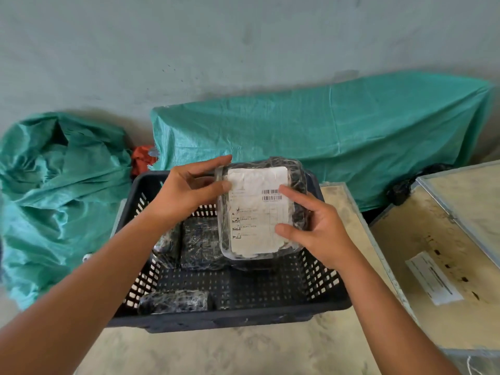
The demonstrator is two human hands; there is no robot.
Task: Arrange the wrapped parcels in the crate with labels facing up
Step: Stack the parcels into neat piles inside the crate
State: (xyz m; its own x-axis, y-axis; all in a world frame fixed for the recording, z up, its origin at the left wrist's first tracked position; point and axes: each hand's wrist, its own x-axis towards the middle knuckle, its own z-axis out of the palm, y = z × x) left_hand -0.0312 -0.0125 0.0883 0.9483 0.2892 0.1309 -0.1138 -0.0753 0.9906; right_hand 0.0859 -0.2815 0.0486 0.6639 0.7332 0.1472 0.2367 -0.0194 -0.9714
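Observation:
A black wrapped parcel (259, 209) with a white barcode label facing me is held above the dark blue perforated crate (230, 318). My left hand (186, 190) grips its upper left edge and my right hand (316, 226) holds its right side, thumb on the label. Inside the crate lie other black wrapped parcels: one in the middle (200, 244), one to its left (167, 244), and one at the near left corner (173, 301). None of these shows a label.
The crate stands on a beige board (243, 353). A second board with a white paper label (433, 277) lies to the right. Green woven sacks (324, 136) drape behind and a crumpled green sack (54, 190) lies at the left. A black bag (405, 188) sits behind the boards.

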